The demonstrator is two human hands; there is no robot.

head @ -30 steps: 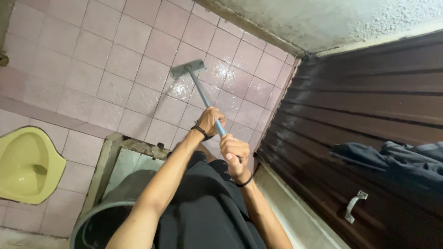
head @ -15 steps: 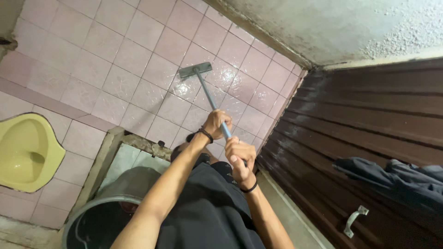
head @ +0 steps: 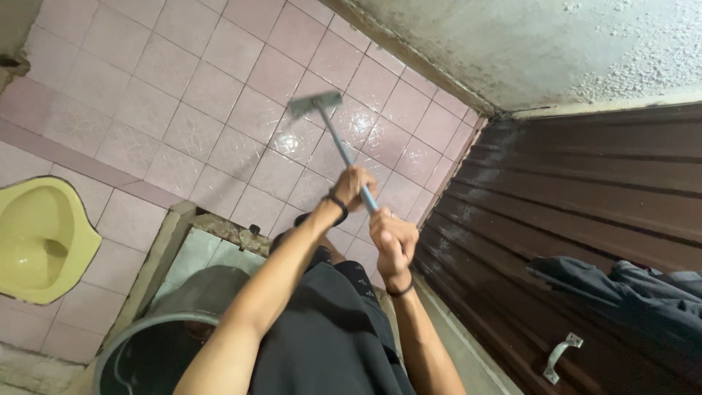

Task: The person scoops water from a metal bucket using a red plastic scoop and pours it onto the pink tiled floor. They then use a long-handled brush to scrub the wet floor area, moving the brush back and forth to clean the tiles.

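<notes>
1. A long-handled floor scrubber (head: 333,139) is held by both hands; its flat grey head (head: 314,103) is pressed on the wet pink floor tiles (head: 212,95), at about 12 o'clock from the hands and close to the foot of the wall.
2. The left hand (head: 352,189), with a dark band at the wrist, is wrapped around the pale metal shaft further down its length; the fingers are closed tightly on it.
3. The right hand (head: 393,238) is clamped on the upper end of the shaft at about 5 o'clock from the left hand, the fingers curled fully round it.
4. The tiles under the head are glossy and wet, square, and faintly textured; a slip of the head or of the feet could be judged likely on such a film if too much weight is put on the shaft.
5. The head is blurred, so its bristles or blade cannot be told; it could be knocked against the rough, stained plaster wall (head: 526,44) at 1 o'clock.
6. At 3 o'clock a dark brown ribbed door (head: 585,197) with a small metal handle (head: 559,355) is seen, with dark cloth (head: 629,289) hung on it; the elbow could be struck on it.
7. At 7 o'clock a round grey bucket (head: 146,344) stands by a low concrete-edged basin (head: 179,241); at 9 o'clock a yellow squat toilet pan (head: 40,241), smooth and glazed, is set into the floor.
</notes>
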